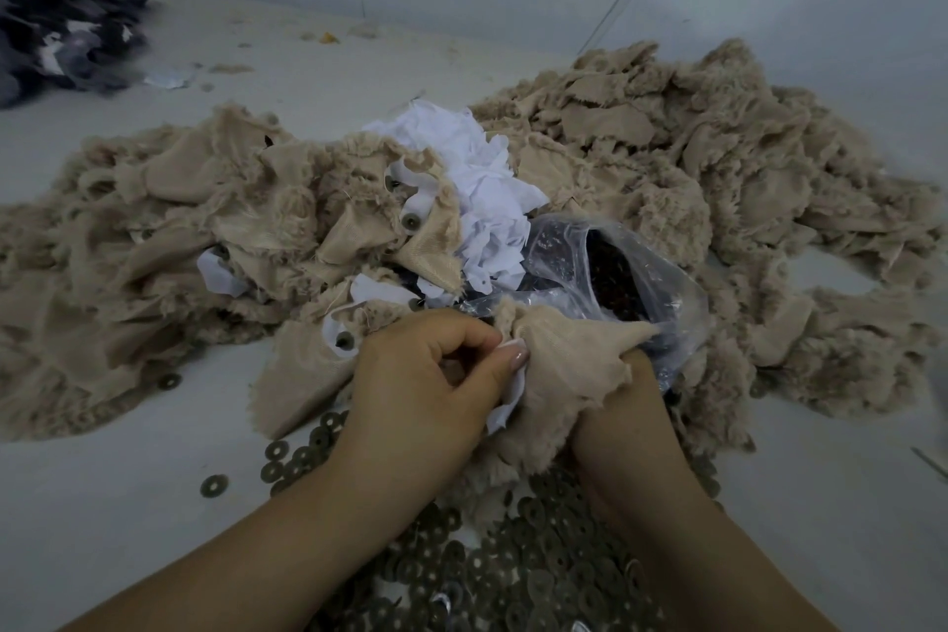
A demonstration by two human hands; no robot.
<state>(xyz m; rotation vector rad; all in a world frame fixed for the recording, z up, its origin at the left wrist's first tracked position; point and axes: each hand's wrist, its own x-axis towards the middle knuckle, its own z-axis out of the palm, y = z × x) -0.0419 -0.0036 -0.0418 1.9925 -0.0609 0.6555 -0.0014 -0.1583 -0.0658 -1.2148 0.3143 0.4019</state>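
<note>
plush piece [559, 375]: beige, smooth woven backing faces up, shaggy pile shows at the lower edge; irregular cut, frayed rim; bunched between both hands, just over the washer heap and in front of the bag
white scrap [505, 405]: thin, flat, paper-like sheet sticking out at the plush piece's left edge
left hand [426, 375]: comes in from lower left, knuckles up, fingers curled in; thumb and forefinger pinch the white scrap right at the cloth edge, glossy thumbnail visible
right hand [615, 405]: comes in from lower right, wrist bent, back of hand up; fingers buried under the plush piece, cannot tell how far they curl or what they grip
washers [538, 570]: dull dark metal discs with centre holes, loose heap under the forearms, a few strays to the left on the table
bag [615, 267]: clear crinkled plastic, mouth open, holds small dark glossy bits, too small to identify
plush pile [692, 144]: same beige fur offcuts, heaped left and right, some with washers fitted
white offcuts [477, 180]: crumpled, jagged, mid-heap
table [128, 503]: matte pale surface, lint-speckled
dark cloth [56, 26]: grey-black bundle, far left corner
</note>
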